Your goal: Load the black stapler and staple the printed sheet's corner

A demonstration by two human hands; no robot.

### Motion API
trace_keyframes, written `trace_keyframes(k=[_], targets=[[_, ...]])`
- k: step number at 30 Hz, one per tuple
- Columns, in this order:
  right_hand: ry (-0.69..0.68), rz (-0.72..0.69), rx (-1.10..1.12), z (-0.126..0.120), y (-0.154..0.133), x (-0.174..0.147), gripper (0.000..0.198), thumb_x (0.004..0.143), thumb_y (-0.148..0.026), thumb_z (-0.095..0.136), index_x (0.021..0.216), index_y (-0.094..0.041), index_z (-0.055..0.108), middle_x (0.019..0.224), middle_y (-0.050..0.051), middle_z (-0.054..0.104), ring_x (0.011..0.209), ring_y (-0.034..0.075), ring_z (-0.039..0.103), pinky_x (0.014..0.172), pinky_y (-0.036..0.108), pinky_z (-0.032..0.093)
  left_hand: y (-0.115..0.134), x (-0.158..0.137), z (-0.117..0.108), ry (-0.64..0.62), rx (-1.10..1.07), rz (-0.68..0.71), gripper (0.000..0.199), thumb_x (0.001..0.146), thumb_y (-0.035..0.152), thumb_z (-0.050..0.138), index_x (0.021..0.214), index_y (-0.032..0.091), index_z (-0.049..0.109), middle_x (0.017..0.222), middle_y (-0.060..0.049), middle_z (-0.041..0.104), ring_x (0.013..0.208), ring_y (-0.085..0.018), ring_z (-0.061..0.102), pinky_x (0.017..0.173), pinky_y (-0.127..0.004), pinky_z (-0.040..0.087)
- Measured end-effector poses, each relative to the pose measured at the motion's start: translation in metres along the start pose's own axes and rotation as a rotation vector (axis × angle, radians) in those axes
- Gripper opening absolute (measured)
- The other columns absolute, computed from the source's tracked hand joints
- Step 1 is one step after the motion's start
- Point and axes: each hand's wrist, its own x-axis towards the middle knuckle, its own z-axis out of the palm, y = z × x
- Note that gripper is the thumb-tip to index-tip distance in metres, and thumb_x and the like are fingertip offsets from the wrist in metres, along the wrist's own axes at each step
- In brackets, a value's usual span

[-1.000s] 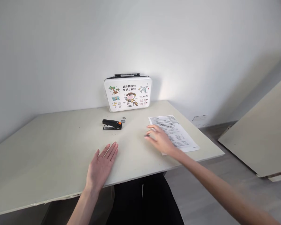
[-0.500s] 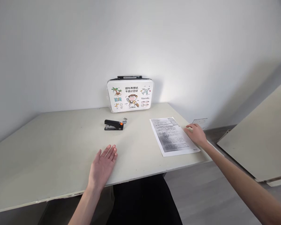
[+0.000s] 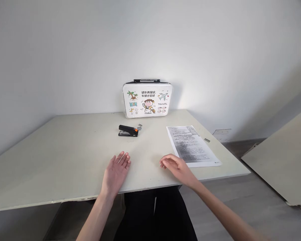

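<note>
My left hand (image 3: 117, 172) lies palm up near the table's front edge, fingers stretched out and nothing in it. Over the near left corner of a printed sheet of paper (image 3: 190, 144), my right hand (image 3: 177, 167) hovers with loosely curved fingers, apparently holding nothing. A black stapler (image 3: 128, 131) with an orange tip stands beyond my left hand, touched by neither hand. Close to its orange end are two small strips of staples (image 3: 139, 128). Another staple strip (image 3: 207, 140) rests on the table just right of the sheet.
A white cartoon-printed case (image 3: 147, 100) with a black handle stands upright against the wall at the back of the table (image 3: 65, 157). A wall socket plate (image 3: 222, 132) is past the table's right edge. Another pale panel (image 3: 283, 160) stands at the far right.
My right hand has moved left from the sheet's right edge to its near left corner. A staple strip now shows where that hand was. The view has shifted slightly; my left hand stays palm up.
</note>
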Motion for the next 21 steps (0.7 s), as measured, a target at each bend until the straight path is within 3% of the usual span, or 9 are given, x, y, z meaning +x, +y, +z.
trace_keyframes(k=[3,11,21], targets=[[0.034,0.037,0.107,0.011,0.005,-0.001,0.028,0.103,-0.050,0.057,0.104,-0.024,0.068,0.100,0.006,0.075,0.092,0.021,0.072,0.091,0.038,0.058,0.000,0.000,-0.001,-0.014,-0.006,0.002,0.028,0.105,0.019,0.045,0.103,0.010,0.071,0.102,-0.015,0.069,0.092,-0.020,0.071,0.080,-0.031,0.061],[0.081,0.090,-0.013,0.010,0.011,-0.003,0.033,0.101,-0.056,0.057,0.103,-0.026,0.068,0.099,0.006,0.076,0.095,0.023,0.073,0.092,0.038,0.059,-0.001,-0.001,-0.003,-0.025,-0.021,0.013,0.026,0.104,0.017,0.046,0.102,0.011,0.071,0.100,-0.013,0.068,0.091,-0.019,0.070,0.079,-0.030,0.059],[0.119,0.092,0.012,0.014,0.011,-0.004,0.032,0.101,-0.056,0.058,0.103,-0.025,0.069,0.099,0.006,0.077,0.093,0.023,0.073,0.090,0.039,0.060,-0.001,-0.001,-0.006,-0.027,-0.013,0.027,0.023,0.102,0.017,0.049,0.102,0.010,0.071,0.100,-0.013,0.068,0.092,-0.019,0.069,0.080,-0.030,0.058]])
